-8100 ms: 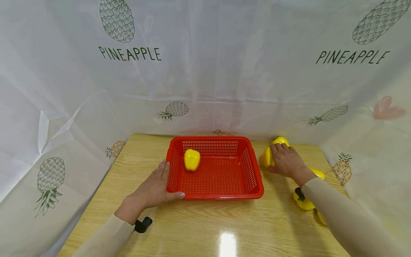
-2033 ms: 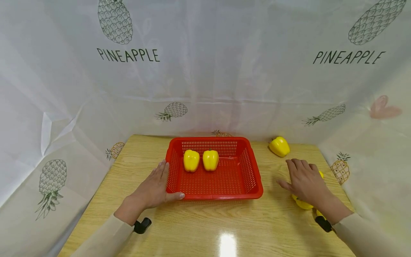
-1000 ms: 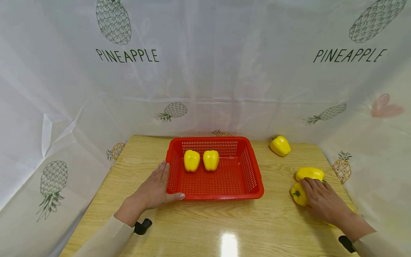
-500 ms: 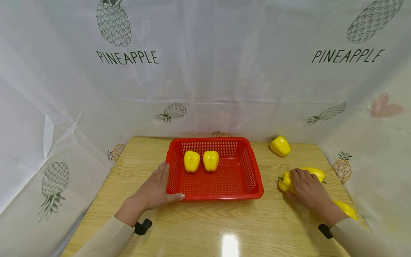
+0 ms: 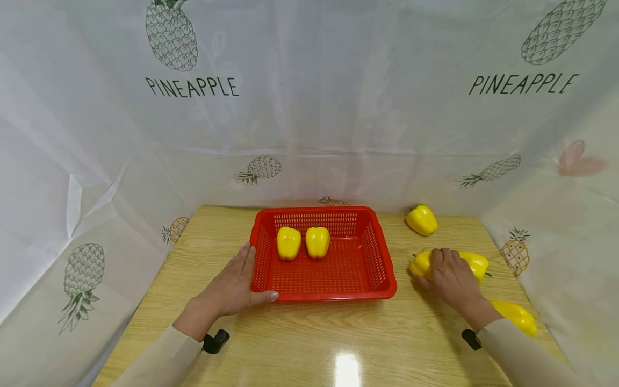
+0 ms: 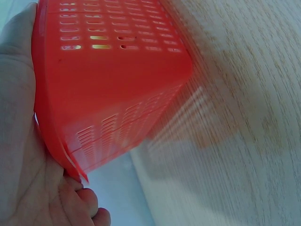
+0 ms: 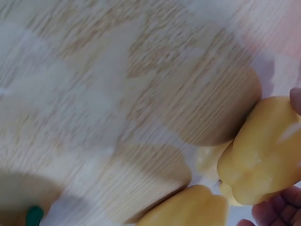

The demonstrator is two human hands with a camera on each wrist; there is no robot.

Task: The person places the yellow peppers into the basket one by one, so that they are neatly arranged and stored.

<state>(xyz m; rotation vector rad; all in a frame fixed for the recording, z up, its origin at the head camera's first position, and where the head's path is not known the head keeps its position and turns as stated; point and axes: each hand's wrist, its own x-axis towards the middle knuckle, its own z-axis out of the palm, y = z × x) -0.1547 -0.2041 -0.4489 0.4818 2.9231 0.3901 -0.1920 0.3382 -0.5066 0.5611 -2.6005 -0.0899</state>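
Note:
My left hand (image 5: 224, 290) rests on the near left corner of a red plastic basket (image 5: 333, 296), fingers straight along its side and thumb on the front rim. Two yellow bell peppers stand inside, a left one (image 5: 288, 243) and a right one (image 5: 317, 242). To the right of the basket, my right hand (image 5: 452, 279) grips a yellow bell pepper (image 5: 422, 262) between thumb and fingers, also visible in the right wrist view as a pepper (image 7: 263, 150). Close behind that hand lies another yellow pepper (image 5: 476, 263); whether the two touch is hidden.
A yellow pepper (image 5: 422, 220) lies at the table's back right. Another yellow pepper (image 5: 516, 317) is partly covered by the right sleeve. The wooden table (image 5: 290, 344) is enclosed by a white sheet (image 5: 338, 123) with pineapple prints.
A second pepper has joined the first in the basket since the earliest frame. My right hand has taken hold of a near pepper and shifted it up and left. My left hand stays put.

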